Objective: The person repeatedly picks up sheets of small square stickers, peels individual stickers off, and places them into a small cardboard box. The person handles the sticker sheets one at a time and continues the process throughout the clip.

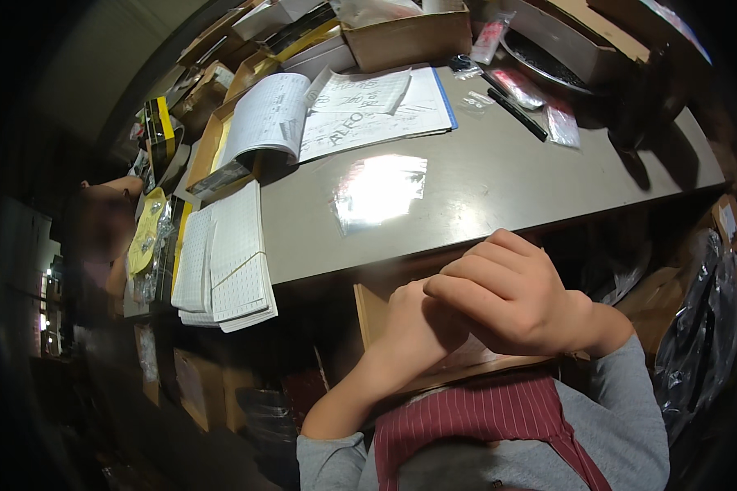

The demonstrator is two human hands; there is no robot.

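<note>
My right hand (508, 286) is in front of the desk's near edge, its fingers curled closed. It lies over my left hand (422, 315), and the two touch. The fingers of my left hand are hidden behind the right one. Whatever is inside the right hand's curl, if anything, cannot be seen. Beneath both hands is an open wooden drawer (370, 315), mostly covered by my arms. On the desk just beyond them lie clear plastic bags (378, 190), bright with glare.
A grey desk (508, 192) bears an open notebook (266, 114), papers on a blue-edged clipboard (445, 98) and a black pen (517, 113). Banded paper sheets (236, 254) overhang the left edge. Cardboard boxes (405, 39) line the back. Another person (106, 229) is at far left, blurred.
</note>
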